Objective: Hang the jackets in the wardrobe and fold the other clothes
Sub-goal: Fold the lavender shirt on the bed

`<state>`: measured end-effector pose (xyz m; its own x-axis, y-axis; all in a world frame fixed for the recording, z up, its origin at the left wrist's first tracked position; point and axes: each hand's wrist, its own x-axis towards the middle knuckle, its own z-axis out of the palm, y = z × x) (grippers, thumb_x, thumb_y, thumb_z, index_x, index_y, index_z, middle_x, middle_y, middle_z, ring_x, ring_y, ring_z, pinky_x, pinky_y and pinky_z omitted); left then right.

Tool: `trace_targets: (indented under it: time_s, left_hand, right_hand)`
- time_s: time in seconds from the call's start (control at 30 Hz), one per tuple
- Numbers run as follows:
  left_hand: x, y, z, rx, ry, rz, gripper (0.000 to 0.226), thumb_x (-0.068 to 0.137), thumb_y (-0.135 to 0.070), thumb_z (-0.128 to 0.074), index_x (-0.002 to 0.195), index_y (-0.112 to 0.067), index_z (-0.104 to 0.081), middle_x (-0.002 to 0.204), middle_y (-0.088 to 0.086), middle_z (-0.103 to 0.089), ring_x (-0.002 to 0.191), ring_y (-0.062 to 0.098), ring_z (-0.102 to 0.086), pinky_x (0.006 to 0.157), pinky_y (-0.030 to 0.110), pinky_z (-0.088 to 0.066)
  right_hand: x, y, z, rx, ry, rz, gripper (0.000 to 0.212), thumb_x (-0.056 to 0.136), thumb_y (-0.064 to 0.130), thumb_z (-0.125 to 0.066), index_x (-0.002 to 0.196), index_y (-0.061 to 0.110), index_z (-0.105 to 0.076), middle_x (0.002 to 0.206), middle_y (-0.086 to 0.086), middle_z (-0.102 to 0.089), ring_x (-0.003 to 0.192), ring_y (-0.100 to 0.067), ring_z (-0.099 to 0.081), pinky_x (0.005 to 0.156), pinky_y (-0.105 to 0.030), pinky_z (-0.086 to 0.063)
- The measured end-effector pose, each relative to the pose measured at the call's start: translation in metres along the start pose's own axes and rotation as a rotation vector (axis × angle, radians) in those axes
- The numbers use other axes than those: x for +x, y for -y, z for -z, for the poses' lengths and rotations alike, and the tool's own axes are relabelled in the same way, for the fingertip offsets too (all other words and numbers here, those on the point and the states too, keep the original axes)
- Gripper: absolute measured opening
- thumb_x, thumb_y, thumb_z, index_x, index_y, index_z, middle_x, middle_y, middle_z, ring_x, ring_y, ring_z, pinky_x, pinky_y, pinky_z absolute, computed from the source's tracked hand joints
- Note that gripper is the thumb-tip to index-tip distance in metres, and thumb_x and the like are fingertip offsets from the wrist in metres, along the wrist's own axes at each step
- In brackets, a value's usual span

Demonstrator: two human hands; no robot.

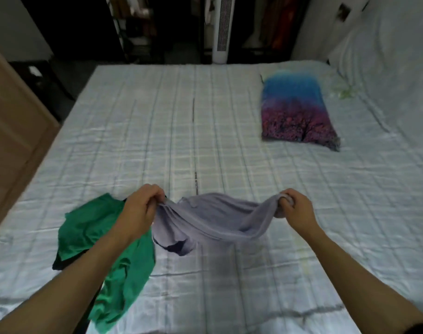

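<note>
Green garment (114, 256) lies near left; left hand (139, 210) and right hand (297, 208) fingers pinch the lilac garment (212, 220) ends.

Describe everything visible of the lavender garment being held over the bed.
The lavender garment is a soft, thin knit-looking cloth, bunched and unfolded. The left hand and right hand each grip an end, so it sags between them above the bed. A dark inner patch shows at its lower hanging part. Its left side hangs beside the green garment.
</note>
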<state>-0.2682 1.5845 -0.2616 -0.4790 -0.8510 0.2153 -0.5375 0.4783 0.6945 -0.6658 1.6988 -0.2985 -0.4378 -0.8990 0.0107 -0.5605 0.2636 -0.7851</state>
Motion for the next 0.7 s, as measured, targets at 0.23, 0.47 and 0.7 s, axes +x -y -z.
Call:
trace_targets:
  time_s: [0.23,0.47,0.7]
  left_hand:
    - [0.041,-0.032,0.102,0.105,-0.258,-0.133,0.015,0.081,-0.007,-0.053,0.079,-0.021,-0.060,0.084,0.000,-0.055,0.071,0.007,-0.053,0.069,0.020,-0.046]
    - [0.088,-0.064,0.166,0.300,-0.467,-0.206,0.031,0.067,0.014,-0.075,0.081,-0.012,-0.063,0.089,0.000,-0.053,0.077,0.002,-0.043,0.074,0.012,-0.037]
    - [0.100,-0.086,0.215,0.132,-0.640,-0.024,0.033,0.076,0.009,-0.067,0.101,-0.011,-0.062,0.092,0.005,-0.064,0.085,0.023,-0.059,0.077,0.032,-0.046]
  right_hand:
    - [0.029,0.082,0.073,0.037,-0.293,0.083,0.035,0.093,0.012,-0.057,0.061,0.009,-0.043,0.056,-0.009,-0.041,0.054,-0.020,-0.035,0.054,-0.034,-0.030]
    - [0.068,0.179,0.112,0.233,-0.501,0.173,0.017,0.094,0.011,-0.059,0.077,0.008,-0.063,0.071,-0.012,-0.059,0.065,-0.019,-0.051,0.062,-0.037,-0.046]
    - [0.073,0.225,0.156,0.217,-0.465,0.308,0.019,0.096,0.017,-0.061,0.078,0.012,-0.065,0.073,-0.012,-0.062,0.065,-0.020,-0.053,0.060,-0.033,-0.041]
